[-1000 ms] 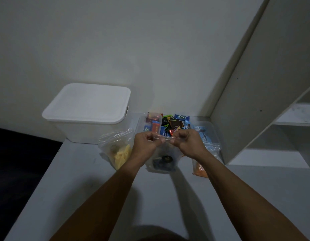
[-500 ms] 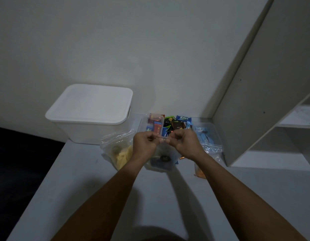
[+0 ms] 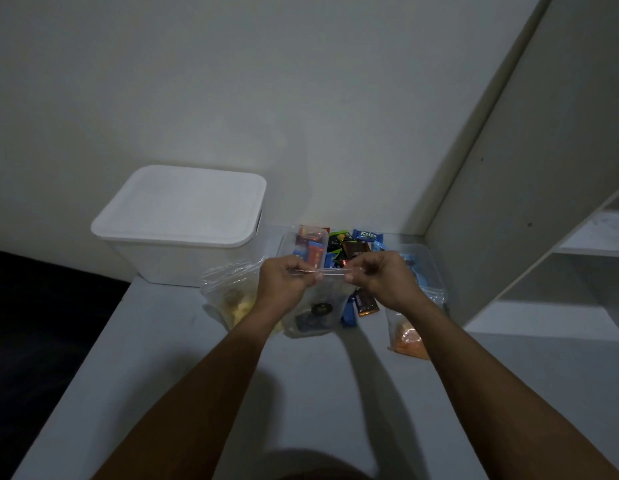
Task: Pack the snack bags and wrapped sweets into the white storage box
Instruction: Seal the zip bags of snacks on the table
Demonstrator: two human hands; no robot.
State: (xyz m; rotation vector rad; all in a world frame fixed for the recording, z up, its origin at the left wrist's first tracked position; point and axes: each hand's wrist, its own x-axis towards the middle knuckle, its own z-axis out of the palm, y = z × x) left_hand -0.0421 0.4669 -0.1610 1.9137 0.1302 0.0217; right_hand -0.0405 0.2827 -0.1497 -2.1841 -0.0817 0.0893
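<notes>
Both hands are raised over the grey desk (image 3: 183,368), each pinching one end of the top seal strip of a clear zip bag (image 3: 315,308): the left hand (image 3: 287,282) at the left end, the right hand (image 3: 381,280) at the right. The bag hangs between them with dark round sweets at its bottom. The white storage box (image 3: 183,223) stands at the far left, its lid on. A bag of yellow snacks (image 3: 232,299) lies just left of the held bag, a bag of orange snacks (image 3: 408,336) to the right, and wrapped sweets (image 3: 353,245) are heaped by the far wall.
</notes>
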